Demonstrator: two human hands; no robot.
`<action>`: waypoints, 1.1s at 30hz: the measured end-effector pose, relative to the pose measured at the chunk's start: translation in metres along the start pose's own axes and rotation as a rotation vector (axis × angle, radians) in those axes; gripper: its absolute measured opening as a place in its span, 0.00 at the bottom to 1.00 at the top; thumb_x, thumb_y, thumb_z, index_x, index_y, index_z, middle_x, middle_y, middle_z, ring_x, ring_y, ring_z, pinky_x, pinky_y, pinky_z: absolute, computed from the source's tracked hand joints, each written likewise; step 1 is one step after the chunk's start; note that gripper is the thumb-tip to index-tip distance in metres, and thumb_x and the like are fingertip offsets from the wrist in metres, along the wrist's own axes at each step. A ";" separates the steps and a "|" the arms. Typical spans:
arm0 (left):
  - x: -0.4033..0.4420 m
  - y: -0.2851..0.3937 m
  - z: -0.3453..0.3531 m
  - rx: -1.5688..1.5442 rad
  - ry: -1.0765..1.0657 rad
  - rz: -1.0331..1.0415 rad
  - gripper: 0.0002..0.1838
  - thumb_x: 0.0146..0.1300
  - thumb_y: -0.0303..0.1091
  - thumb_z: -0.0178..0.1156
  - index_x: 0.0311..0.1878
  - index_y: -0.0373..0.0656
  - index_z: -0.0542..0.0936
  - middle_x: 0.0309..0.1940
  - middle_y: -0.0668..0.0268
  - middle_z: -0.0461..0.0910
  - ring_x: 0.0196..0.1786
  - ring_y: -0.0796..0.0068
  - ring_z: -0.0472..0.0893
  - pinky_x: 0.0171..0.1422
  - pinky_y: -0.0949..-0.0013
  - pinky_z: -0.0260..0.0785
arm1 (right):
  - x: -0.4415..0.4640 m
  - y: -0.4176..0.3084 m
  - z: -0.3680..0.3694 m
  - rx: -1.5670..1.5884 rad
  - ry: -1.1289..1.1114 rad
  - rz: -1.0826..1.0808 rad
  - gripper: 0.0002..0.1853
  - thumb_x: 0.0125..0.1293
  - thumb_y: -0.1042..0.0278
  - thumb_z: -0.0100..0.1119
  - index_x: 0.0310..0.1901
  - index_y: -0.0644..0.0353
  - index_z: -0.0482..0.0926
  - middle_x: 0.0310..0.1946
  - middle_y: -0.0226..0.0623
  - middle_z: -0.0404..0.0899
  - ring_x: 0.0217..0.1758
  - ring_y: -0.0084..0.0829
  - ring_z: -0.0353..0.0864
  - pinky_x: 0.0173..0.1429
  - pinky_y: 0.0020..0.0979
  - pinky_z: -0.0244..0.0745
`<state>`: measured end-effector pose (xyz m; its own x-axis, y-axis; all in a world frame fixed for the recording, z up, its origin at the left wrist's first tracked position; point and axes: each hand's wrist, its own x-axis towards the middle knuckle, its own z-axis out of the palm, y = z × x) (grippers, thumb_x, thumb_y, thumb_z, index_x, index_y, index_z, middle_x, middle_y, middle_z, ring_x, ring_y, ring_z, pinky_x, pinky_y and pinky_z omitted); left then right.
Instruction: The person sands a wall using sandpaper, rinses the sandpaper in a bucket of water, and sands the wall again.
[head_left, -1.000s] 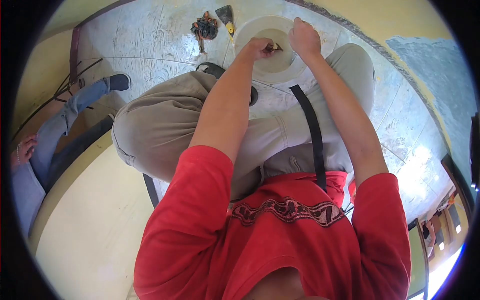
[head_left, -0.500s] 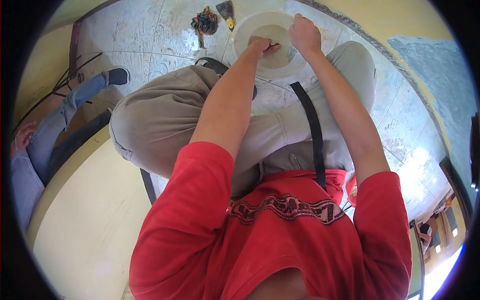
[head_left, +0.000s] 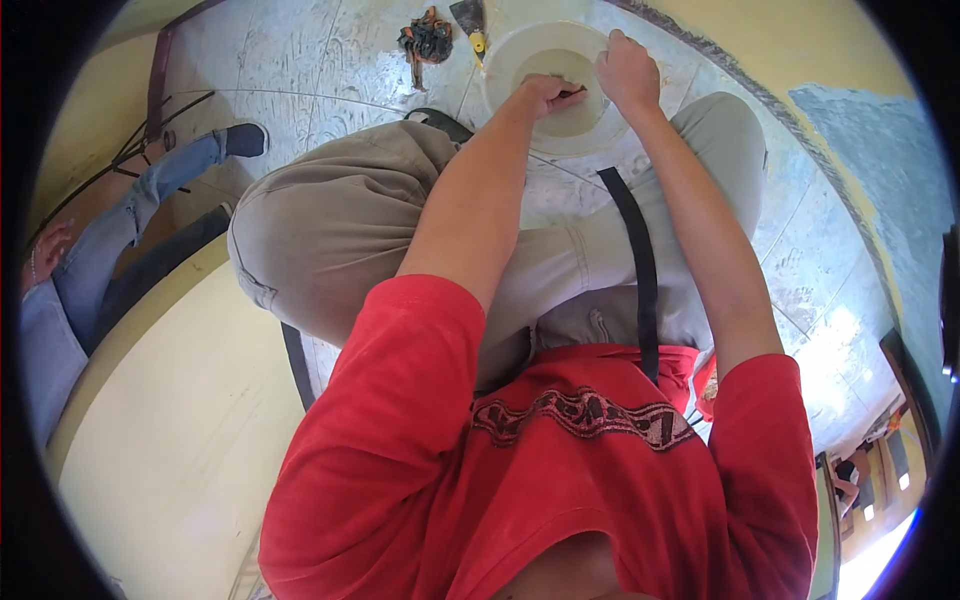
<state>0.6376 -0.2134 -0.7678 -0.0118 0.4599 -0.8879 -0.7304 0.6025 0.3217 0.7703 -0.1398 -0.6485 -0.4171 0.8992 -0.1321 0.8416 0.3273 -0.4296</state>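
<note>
A whitish plastic bucket [head_left: 503, 75] stands on the tiled floor ahead of me, with cloudy greyish liquid [head_left: 575, 125] in its bottom. My left hand [head_left: 548, 95] reaches down inside it, fingers closed together. Something small and dark shows at those fingertips, but I cannot make out what it is. At the bucket's right side, my right hand [head_left: 628, 72] is closed in a fist over the rim and appears to grip it; its fingertips are hidden. Left of the bucket lies a putty knife [head_left: 470, 25] with a yellow-and-black handle.
A dark, tangled clump with orange bits [head_left: 427, 42] lies beside the putty knife. My bent legs [head_left: 340, 200] surround the near side of the bucket. Another person's jeans-clad leg [head_left: 165, 180] is at the left, beyond a pale panel [head_left: 160, 400]. A partly blue wall [head_left: 870, 140] rises at right.
The whole view has shifted slightly, so the bucket and both hands appear farther right. My left hand is still inside the bucket, and my right hand remains closed at its rim.
</note>
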 end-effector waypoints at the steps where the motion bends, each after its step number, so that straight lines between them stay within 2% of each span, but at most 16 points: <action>1: 0.000 0.001 0.003 -0.002 -0.006 0.002 0.08 0.69 0.18 0.62 0.49 0.25 0.79 0.46 0.50 0.83 0.48 0.59 0.87 0.52 0.65 0.89 | 0.000 0.000 -0.002 -0.005 0.003 -0.002 0.14 0.63 0.65 0.59 0.45 0.67 0.80 0.42 0.55 0.85 0.45 0.56 0.87 0.51 0.52 0.82; 3: 0.002 0.002 0.003 0.015 0.100 -0.031 0.10 0.72 0.22 0.58 0.52 0.25 0.77 0.46 0.47 0.82 0.46 0.56 0.87 0.49 0.62 0.91 | -0.001 0.000 -0.001 0.000 0.011 -0.017 0.13 0.63 0.65 0.59 0.44 0.67 0.80 0.41 0.56 0.85 0.44 0.56 0.87 0.51 0.52 0.82; 7: -0.002 0.010 0.001 0.129 0.062 -0.026 0.12 0.73 0.26 0.56 0.53 0.25 0.75 0.45 0.47 0.82 0.43 0.54 0.88 0.46 0.59 0.91 | -0.001 -0.002 -0.002 -0.012 -0.001 -0.011 0.13 0.63 0.65 0.59 0.43 0.67 0.80 0.42 0.56 0.85 0.45 0.56 0.87 0.51 0.52 0.82; 9: 0.003 0.015 -0.002 0.293 0.175 0.057 0.14 0.67 0.24 0.62 0.52 0.27 0.74 0.43 0.51 0.82 0.41 0.54 0.88 0.45 0.56 0.90 | -0.001 -0.002 -0.002 -0.008 -0.011 -0.002 0.13 0.63 0.65 0.59 0.43 0.67 0.80 0.42 0.56 0.85 0.45 0.56 0.87 0.51 0.52 0.82; 10: 0.005 0.014 -0.002 0.287 0.171 0.058 0.14 0.67 0.24 0.62 0.52 0.27 0.74 0.43 0.51 0.82 0.41 0.54 0.88 0.45 0.56 0.90 | -0.001 -0.002 -0.003 -0.014 -0.011 -0.005 0.13 0.63 0.65 0.59 0.43 0.67 0.80 0.42 0.56 0.85 0.45 0.56 0.87 0.51 0.52 0.82; 12: 0.004 0.015 0.002 0.211 0.325 0.251 0.17 0.62 0.22 0.67 0.52 0.29 0.75 0.40 0.54 0.82 0.39 0.56 0.88 0.44 0.56 0.89 | -0.001 -0.002 -0.003 -0.005 0.002 -0.018 0.13 0.63 0.65 0.59 0.43 0.67 0.80 0.42 0.56 0.85 0.45 0.56 0.87 0.51 0.52 0.82; 15: -0.003 0.017 0.003 0.346 0.363 0.160 0.23 0.57 0.19 0.71 0.56 0.30 0.76 0.41 0.55 0.82 0.39 0.58 0.87 0.41 0.60 0.89 | -0.001 -0.003 -0.003 -0.012 -0.002 0.005 0.13 0.63 0.66 0.59 0.43 0.67 0.80 0.42 0.56 0.85 0.45 0.56 0.87 0.51 0.52 0.82; 19: -0.006 0.017 -0.002 0.287 0.287 0.145 0.21 0.59 0.21 0.69 0.56 0.31 0.77 0.41 0.56 0.83 0.37 0.61 0.87 0.40 0.64 0.87 | -0.001 -0.003 -0.004 -0.018 -0.016 -0.006 0.13 0.63 0.66 0.58 0.43 0.67 0.80 0.42 0.56 0.85 0.46 0.56 0.87 0.51 0.52 0.82; 21: 0.010 0.016 -0.012 0.350 0.144 0.090 0.16 0.63 0.23 0.67 0.53 0.31 0.78 0.41 0.54 0.84 0.39 0.61 0.87 0.42 0.63 0.87 | -0.002 -0.002 -0.003 -0.021 -0.013 -0.009 0.13 0.63 0.66 0.59 0.43 0.68 0.80 0.42 0.56 0.85 0.45 0.56 0.87 0.52 0.52 0.82; 25: 0.005 0.010 -0.006 0.326 0.153 0.140 0.12 0.67 0.25 0.63 0.52 0.31 0.79 0.41 0.52 0.85 0.42 0.59 0.88 0.46 0.60 0.88 | -0.001 -0.002 -0.003 -0.015 -0.013 -0.006 0.13 0.63 0.66 0.59 0.43 0.68 0.80 0.42 0.57 0.85 0.45 0.56 0.87 0.52 0.52 0.82; 28: -0.011 0.011 0.003 0.177 0.157 0.157 0.12 0.70 0.24 0.59 0.54 0.28 0.77 0.46 0.49 0.84 0.45 0.55 0.88 0.48 0.57 0.89 | -0.001 -0.002 -0.003 -0.014 -0.018 -0.006 0.14 0.63 0.65 0.59 0.43 0.68 0.80 0.42 0.57 0.85 0.45 0.56 0.87 0.52 0.52 0.82; 30: -0.015 0.011 0.006 0.067 0.204 0.184 0.14 0.71 0.22 0.54 0.57 0.27 0.75 0.50 0.48 0.83 0.46 0.52 0.89 0.41 0.58 0.90 | -0.001 -0.002 -0.003 -0.005 -0.006 -0.011 0.14 0.63 0.65 0.58 0.44 0.68 0.80 0.42 0.58 0.85 0.45 0.56 0.87 0.52 0.52 0.82; 33: 0.010 0.009 -0.004 -0.050 0.150 0.149 0.16 0.71 0.21 0.54 0.60 0.28 0.74 0.52 0.47 0.82 0.47 0.53 0.88 0.40 0.58 0.91 | -0.002 -0.002 -0.003 -0.014 0.003 -0.020 0.14 0.63 0.65 0.58 0.44 0.68 0.80 0.42 0.57 0.85 0.45 0.56 0.87 0.52 0.52 0.82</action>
<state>0.6279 -0.2066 -0.7749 -0.2213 0.4369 -0.8718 -0.7458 0.5002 0.4400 0.7703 -0.1412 -0.6447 -0.4327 0.8934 -0.1206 0.8380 0.3492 -0.4194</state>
